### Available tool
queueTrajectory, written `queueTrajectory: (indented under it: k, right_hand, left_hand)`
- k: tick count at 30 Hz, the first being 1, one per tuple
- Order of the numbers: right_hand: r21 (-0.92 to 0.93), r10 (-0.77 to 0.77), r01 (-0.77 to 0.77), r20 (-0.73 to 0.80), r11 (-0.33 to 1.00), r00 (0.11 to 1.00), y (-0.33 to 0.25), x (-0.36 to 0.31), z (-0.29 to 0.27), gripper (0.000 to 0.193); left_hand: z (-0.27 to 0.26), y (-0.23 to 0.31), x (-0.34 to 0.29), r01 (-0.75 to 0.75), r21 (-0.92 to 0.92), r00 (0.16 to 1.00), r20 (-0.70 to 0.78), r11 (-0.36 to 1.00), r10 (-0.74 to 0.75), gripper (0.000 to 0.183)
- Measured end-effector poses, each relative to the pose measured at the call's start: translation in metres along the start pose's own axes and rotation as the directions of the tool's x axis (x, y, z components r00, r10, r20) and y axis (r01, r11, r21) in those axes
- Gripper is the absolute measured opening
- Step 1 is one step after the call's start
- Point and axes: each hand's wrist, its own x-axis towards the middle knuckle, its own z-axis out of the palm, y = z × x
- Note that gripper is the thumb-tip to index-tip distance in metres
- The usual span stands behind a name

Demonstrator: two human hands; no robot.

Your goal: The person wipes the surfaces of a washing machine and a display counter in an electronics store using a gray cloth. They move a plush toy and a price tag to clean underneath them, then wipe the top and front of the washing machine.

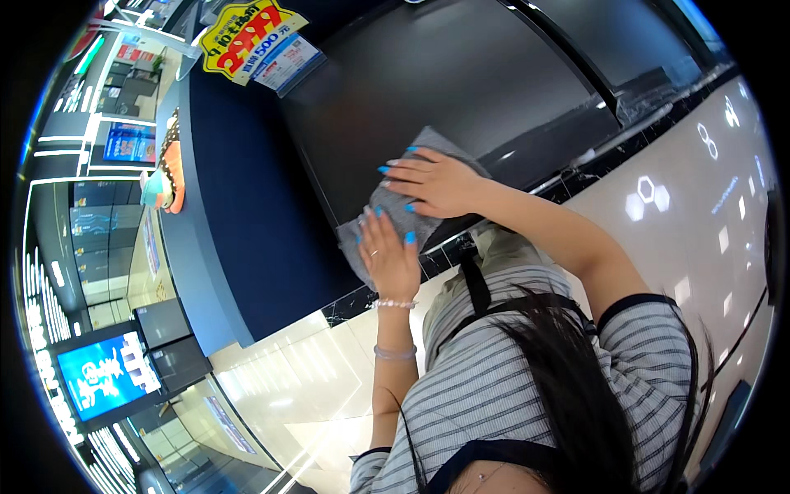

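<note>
A grey cloth (446, 145) lies bunched against the lower part of a dark, glossy appliance front (461, 74). My right hand (438, 183) presses flat on the cloth, its blue-nailed fingers spread and pointing left. Lower and to the left, my left hand (392, 257) rests on another fold of the same cloth with its fingers stretched out. Neither hand closes round it. A ring, a beaded bracelet (393, 304) and a bangle (394, 353) are on my left side. The cloth hides the panel's lower edge beneath it.
The dark blue cabinet side (239, 189) stands left of the panel. A yellow and red price sign (247, 37) and a white-blue card (286, 64) are at its top. A small colourful figure (164, 189) sits beyond. Shiny tiled floor (658, 247) extends right; a lit screen (107, 375) is lower left.
</note>
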Motion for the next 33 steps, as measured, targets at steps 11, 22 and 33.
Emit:
queueTrajectory:
  k: [11,22,33]
  right_hand:
    - [-0.027,-0.018,0.015,-0.142,1.0,0.99,-0.104,0.014,0.034,0.048]
    - [-0.17,-0.042,0.035,-0.036,0.985,0.998,-0.013,-0.086,-0.035,0.07]
    - [-0.064,0.287,-0.288,-0.026,0.955,0.958,0.127,-0.209,-0.14,0.067]
  left_hand:
    - [0.025,-0.05,-0.066,0.034,-0.024,0.981,-0.188,0.999,-0.038,0.06]
    - [-0.002,-0.013,-0.005,-0.414,0.287,0.901,-0.007,0.864,0.434,0.069]
    - [0.062,0.224,0.083,-0.49,0.039,0.871,-0.028,0.871,0.491,0.074]
